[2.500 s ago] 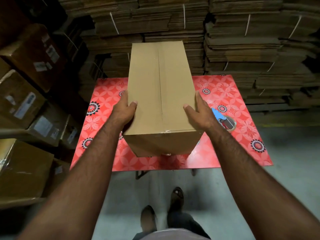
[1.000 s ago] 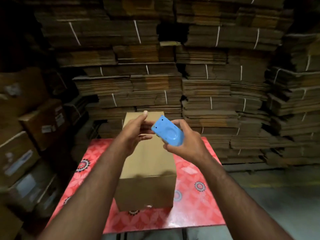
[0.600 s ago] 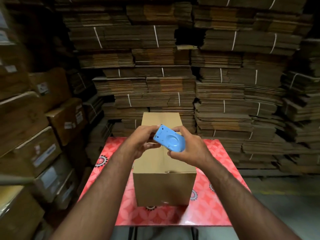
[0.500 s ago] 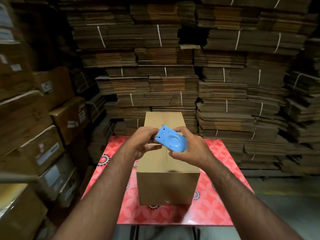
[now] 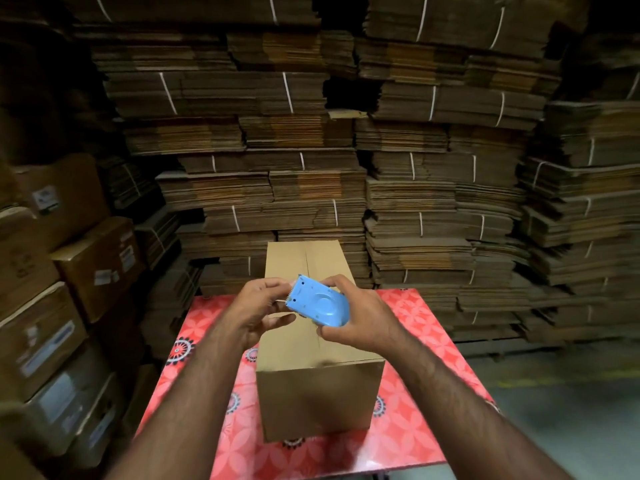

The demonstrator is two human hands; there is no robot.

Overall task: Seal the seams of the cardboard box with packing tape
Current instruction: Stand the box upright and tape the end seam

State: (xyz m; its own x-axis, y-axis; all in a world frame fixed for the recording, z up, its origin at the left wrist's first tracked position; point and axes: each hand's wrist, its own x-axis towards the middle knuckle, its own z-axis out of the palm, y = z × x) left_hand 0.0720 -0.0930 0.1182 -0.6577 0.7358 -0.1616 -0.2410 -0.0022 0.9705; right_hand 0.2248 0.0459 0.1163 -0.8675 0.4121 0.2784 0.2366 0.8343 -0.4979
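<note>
I hold a blue plastic hand-held tape dispenser [image 5: 318, 304] in my right hand [image 5: 356, 320], fingers wrapped around its rounded body, its toothed cutter end pointing left and far. My left hand [image 5: 258, 304] is pinched against that cutter end, thumb and fingertips closed where the loose tape end would be; I cannot see the tape itself, so I cannot tell whether I have it. Both hands hover above the tall plain brown cardboard box [image 5: 313, 344], which stands on the red flower-patterned table [image 5: 415, 420], directly below and slightly far of my hands. The box's top centre seam [image 5: 309, 263] runs near to far, straight away from me, and it looks bare of tape. I judge the next move turns on that line: the dispenser sits just right of the seam, over its near half, so the right hand is the closer one to lay the strip along it, with stacked flat cardboard bundles [image 5: 311, 188] beyond
</note>
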